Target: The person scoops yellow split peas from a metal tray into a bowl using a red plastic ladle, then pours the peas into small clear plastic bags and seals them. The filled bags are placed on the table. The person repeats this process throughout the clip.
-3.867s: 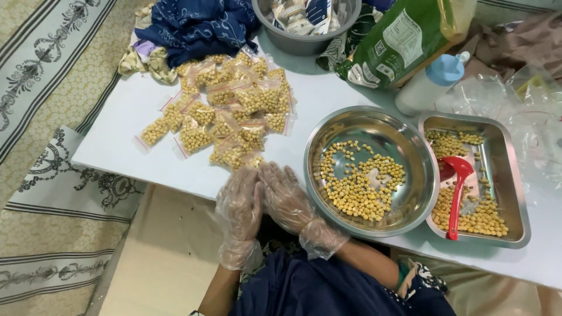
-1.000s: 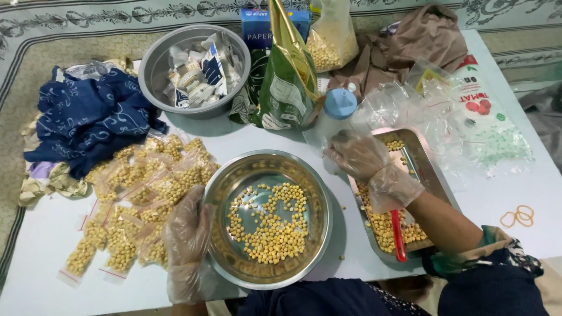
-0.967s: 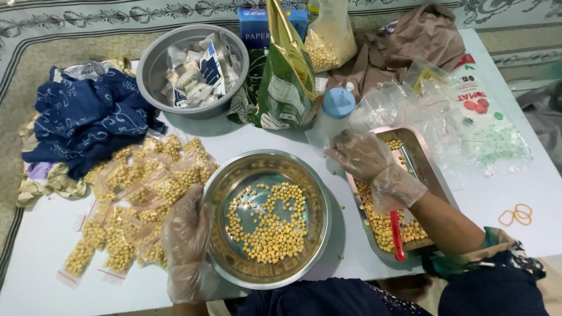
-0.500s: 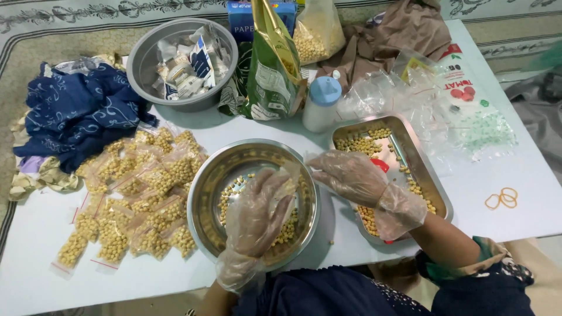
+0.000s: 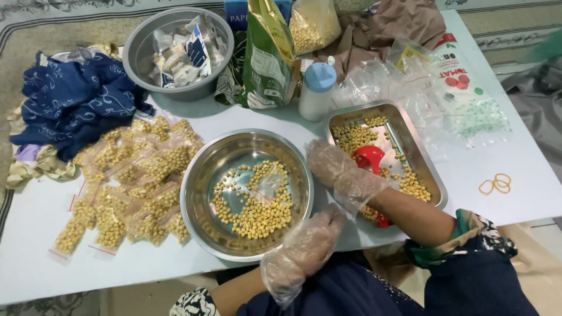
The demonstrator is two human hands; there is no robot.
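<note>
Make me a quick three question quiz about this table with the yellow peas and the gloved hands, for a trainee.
1. True or false: the red scoop lies in the round steel bowl.
2. Which hand is at the rectangular tray? A: left hand B: right hand C: neither
3. Fill in: the small filled bags lie on the person's ____ side of the round bowl.

Key
1. False; it lies in the rectangular tray.
2. B; the right hand rests over the tray's near left rim, while the left hand sits at the bowl's near rim.
3. left
</note>
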